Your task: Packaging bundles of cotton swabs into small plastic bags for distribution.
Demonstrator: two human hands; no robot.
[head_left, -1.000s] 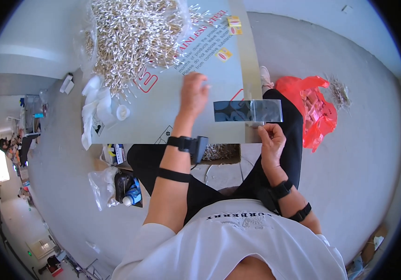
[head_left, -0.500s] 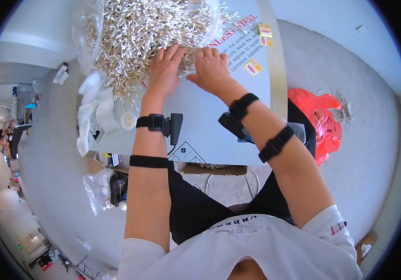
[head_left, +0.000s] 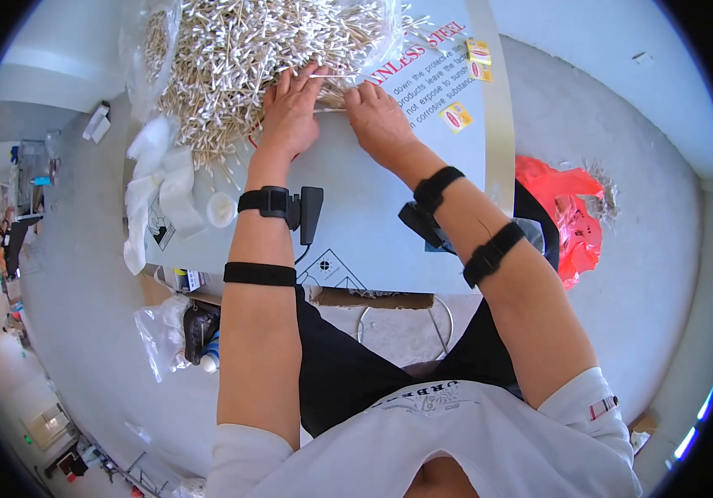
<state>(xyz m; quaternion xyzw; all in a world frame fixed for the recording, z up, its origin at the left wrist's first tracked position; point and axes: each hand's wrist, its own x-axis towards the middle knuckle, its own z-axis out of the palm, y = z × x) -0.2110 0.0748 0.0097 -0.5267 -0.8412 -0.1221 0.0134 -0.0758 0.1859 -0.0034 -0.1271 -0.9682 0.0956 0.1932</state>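
Observation:
A large heap of white-tipped cotton swabs [head_left: 240, 62] lies on the far part of the table. At its near edge my left hand [head_left: 290, 116] rests with fingers stretched and a little apart, touching the swabs. Just right of it, my right hand [head_left: 379, 123] is closed, its fingers curled around the ends of some swabs that stretch across toward the left hand. My right fingertips are partly hidden, so how many swabs they grip cannot be told. Clear plastic bagging [head_left: 381, 31] borders the heap on both sides.
Yellow-and-white labels [head_left: 457, 118] lie on the table's right side. A crumpled white plastic strip [head_left: 147, 158] and a small white round container [head_left: 222, 210] are at left. A red plastic bag [head_left: 576, 220] sits on the floor at right, beside loose swabs [head_left: 610, 191].
My right hand has curled its fingers more tightly around swabs by the heap's near edge. The left hand has shifted slightly, still touching the heap. The whole view has moved a little.

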